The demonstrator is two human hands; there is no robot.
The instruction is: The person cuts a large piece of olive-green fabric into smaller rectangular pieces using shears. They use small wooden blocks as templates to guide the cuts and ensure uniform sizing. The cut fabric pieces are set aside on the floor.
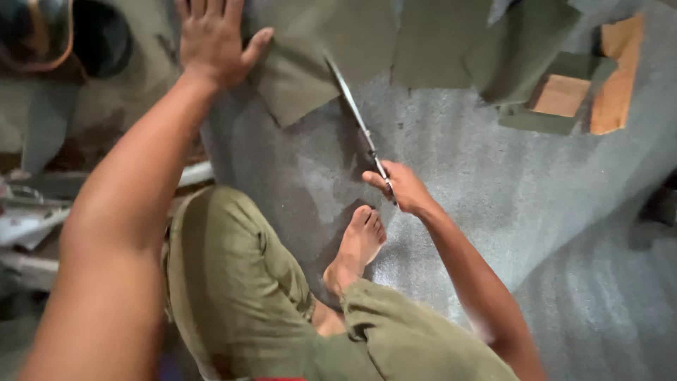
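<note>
Olive fabric [317, 56], probably scissors [356, 116], wooden block [560, 95]

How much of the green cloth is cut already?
Done: separate green pieces already lie on the grey floor. In hand: the right hand works scissors into the cloth that the left hand presses flat. Left: most of that piece looks uncut.

Olive fabric [317, 56]: matt woven cloth, soft finish. Scissors [356, 113]: bare metal blades, dull sheen. Floor covering [493, 197]: grey, rough, grainy, matt. Blocks [560, 95]: unfinished wood, matt. Trousers [233, 282]: matt olive cloth.
</note>
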